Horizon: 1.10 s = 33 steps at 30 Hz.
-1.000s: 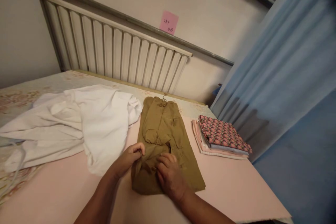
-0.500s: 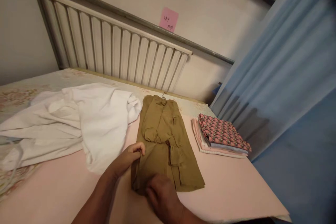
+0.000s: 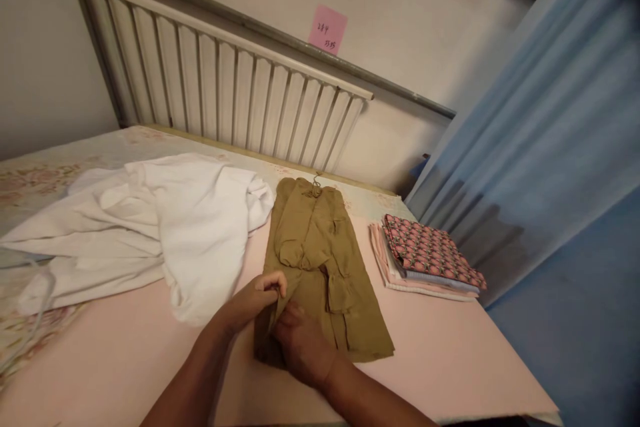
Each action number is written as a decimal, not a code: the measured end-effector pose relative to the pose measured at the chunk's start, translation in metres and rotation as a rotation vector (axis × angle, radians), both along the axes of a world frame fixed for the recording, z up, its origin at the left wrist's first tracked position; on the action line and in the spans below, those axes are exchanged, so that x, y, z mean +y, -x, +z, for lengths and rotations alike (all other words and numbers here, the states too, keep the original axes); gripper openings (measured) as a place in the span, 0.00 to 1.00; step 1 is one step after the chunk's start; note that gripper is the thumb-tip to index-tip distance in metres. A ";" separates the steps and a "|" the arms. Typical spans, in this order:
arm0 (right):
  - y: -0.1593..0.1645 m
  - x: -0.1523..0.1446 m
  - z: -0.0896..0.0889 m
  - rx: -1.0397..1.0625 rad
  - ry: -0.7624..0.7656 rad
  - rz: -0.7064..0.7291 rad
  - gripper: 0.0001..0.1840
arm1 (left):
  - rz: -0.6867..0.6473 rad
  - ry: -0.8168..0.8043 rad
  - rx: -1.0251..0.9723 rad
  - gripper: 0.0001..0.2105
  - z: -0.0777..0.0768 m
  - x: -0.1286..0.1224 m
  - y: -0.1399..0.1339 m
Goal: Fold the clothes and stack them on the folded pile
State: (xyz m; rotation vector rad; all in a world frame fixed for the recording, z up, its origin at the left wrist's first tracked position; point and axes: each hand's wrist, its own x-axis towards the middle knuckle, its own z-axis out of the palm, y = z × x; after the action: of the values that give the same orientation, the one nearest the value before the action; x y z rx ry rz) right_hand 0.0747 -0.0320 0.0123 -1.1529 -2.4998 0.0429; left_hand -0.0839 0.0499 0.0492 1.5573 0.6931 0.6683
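Observation:
An olive-brown garment [image 3: 360,307] lies flat on the pink cover, its sides and sleeves folded in over its middle. At its top end a thin hanger hook [image 3: 317,181] sticks out. My left hand [image 3: 263,293] pinches the garment's left edge, slightly raised, between thumb and fingers. Just below and to the right, my right hand [image 3: 303,343] is closed on the same edge, near the lower left corner; its fingertips are partly hidden in the cloth.
A rumpled white cloth [image 3: 200,233] lies to the left. On the right sits a stack of folded fabric with a pink patterned piece [image 3: 430,250] on top. A radiator [image 3: 225,87] lines the wall behind, and a blue curtain [image 3: 525,147] hangs at the right.
My right hand has moved up from the garment's lower hem to its left edge, close to my left hand. The left edge is now lifted a little. The view has shifted slightly.

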 end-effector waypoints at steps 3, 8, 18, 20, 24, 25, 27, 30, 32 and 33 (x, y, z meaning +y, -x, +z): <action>0.001 -0.010 -0.006 -0.048 0.027 -0.010 0.12 | -0.015 -0.008 0.006 0.05 -0.001 0.000 -0.001; 0.004 -0.025 -0.012 -0.041 0.026 0.019 0.17 | -0.091 0.002 0.072 0.07 -0.010 -0.001 -0.005; -0.007 -0.065 -0.007 0.109 -0.012 0.151 0.16 | -0.264 0.145 -0.021 0.19 -0.020 -0.008 -0.021; -0.019 -0.072 0.004 0.182 -0.035 0.097 0.18 | -0.021 0.019 -0.057 0.16 -0.020 -0.005 -0.019; -0.042 -0.071 0.006 0.217 -0.117 -0.194 0.24 | 0.342 -0.385 0.052 0.17 -0.028 0.004 -0.019; -0.046 -0.070 0.002 0.198 -0.119 -0.247 0.26 | 0.371 -0.491 0.109 0.18 -0.032 0.005 -0.020; -0.052 -0.067 -0.006 0.143 -0.090 -0.287 0.27 | 0.373 -0.650 0.249 0.19 -0.043 0.007 -0.024; -0.053 -0.067 -0.012 0.064 0.001 -0.239 0.25 | 0.309 -0.747 0.513 0.20 -0.061 0.005 -0.031; -0.051 -0.070 -0.011 0.035 0.045 -0.187 0.23 | 0.265 -0.781 0.648 0.21 -0.069 0.001 -0.034; -0.051 -0.072 -0.009 0.037 0.053 -0.164 0.22 | 0.251 -0.799 0.688 0.21 -0.071 0.000 -0.035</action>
State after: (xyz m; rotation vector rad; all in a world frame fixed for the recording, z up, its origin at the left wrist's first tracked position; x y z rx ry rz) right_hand 0.1256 -0.1040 0.0029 -1.3625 -2.3763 0.0859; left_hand -0.0484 0.0495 -0.0217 2.5193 1.2395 0.6214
